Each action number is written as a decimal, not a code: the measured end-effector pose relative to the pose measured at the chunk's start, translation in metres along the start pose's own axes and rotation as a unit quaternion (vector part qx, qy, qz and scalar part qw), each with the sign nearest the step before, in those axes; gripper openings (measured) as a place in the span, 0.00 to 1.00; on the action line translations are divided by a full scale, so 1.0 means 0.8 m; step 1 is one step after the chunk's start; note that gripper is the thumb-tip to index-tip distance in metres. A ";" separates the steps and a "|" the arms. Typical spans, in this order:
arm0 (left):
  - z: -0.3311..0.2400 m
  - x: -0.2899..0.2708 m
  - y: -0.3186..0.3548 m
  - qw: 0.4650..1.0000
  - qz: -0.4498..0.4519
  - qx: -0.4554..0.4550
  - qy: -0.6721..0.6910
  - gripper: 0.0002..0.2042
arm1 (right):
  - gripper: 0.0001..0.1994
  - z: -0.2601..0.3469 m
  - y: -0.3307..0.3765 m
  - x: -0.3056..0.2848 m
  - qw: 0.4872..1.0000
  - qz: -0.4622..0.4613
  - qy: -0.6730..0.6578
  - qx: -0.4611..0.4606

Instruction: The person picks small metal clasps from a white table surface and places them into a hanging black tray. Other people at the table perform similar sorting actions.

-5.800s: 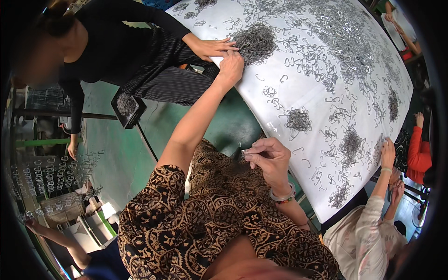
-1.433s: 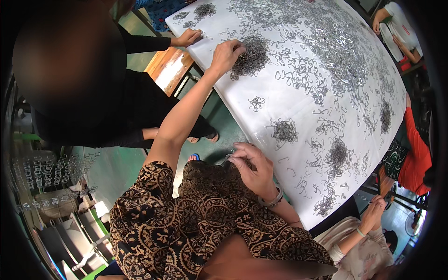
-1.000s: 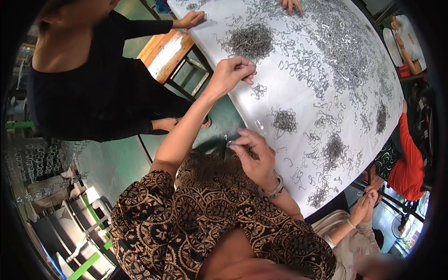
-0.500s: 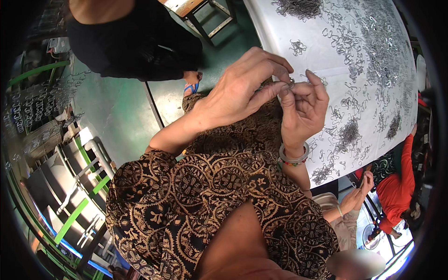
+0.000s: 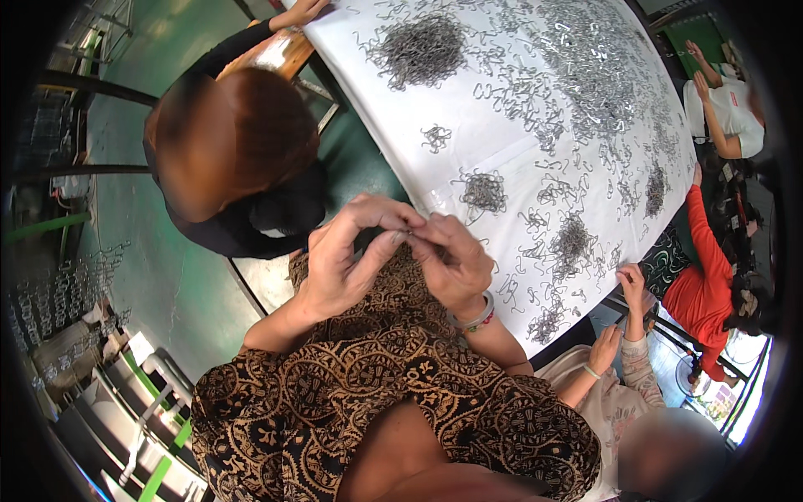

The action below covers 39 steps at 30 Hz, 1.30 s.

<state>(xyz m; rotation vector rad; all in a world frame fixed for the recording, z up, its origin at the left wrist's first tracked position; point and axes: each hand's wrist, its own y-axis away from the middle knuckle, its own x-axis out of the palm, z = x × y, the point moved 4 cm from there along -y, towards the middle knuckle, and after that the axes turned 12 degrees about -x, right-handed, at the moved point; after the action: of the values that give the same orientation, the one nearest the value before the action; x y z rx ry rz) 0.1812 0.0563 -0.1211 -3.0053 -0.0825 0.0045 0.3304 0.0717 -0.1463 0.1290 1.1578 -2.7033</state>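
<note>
My left hand (image 5: 347, 253) and my right hand (image 5: 456, 261) meet fingertip to fingertip in front of my body, just off the table's near-left edge. Both are closed in a pinch on one tiny grey metal piece (image 5: 408, 232), which looks like one of the small wire hooks; the fingers cover most of it. A white bangle and a beaded bracelet circle my right wrist. Nearest to the hands on the white table (image 5: 418, 171) lie a dark pile of small metal hooks (image 5: 483, 193) and a smaller cluster of hooks (image 5: 436, 138).
Loose hooks (image 5: 594, 75) spread across the table's far side, with a big dark heap (image 5: 422, 48) farther back. A person in black (image 5: 238, 159) bends close at the left. Other people's hands (image 5: 604, 350) are at the right. Hanging chains (image 5: 63, 293) and metal frames stand far left.
My view has shifted, showing more table. My right fingers, spread before, have curled in to meet the left. The person in black now leans in, a hand at the table's edge.
</note>
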 end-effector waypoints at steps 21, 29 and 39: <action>0.031 0.018 -0.007 0.976 0.044 -0.149 0.156 0.05 | 0.16 -0.042 0.035 -0.058 0.992 -0.034 0.094 0.074; 0.035 0.010 -0.006 0.980 0.046 -0.132 0.144 0.04 | 0.08 -0.214 0.020 -0.271 0.859 0.146 0.468 0.147; 0.042 0.003 0.002 0.994 0.034 -0.071 0.080 0.03 | 0.08 -0.300 0.050 -0.305 0.798 0.245 0.501 0.228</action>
<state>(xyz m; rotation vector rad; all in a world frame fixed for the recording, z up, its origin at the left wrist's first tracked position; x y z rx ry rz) 0.1830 0.0592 -0.1547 -3.1356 0.0379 -0.2458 0.5777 0.2544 -0.3016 1.8100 0.4233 -2.2867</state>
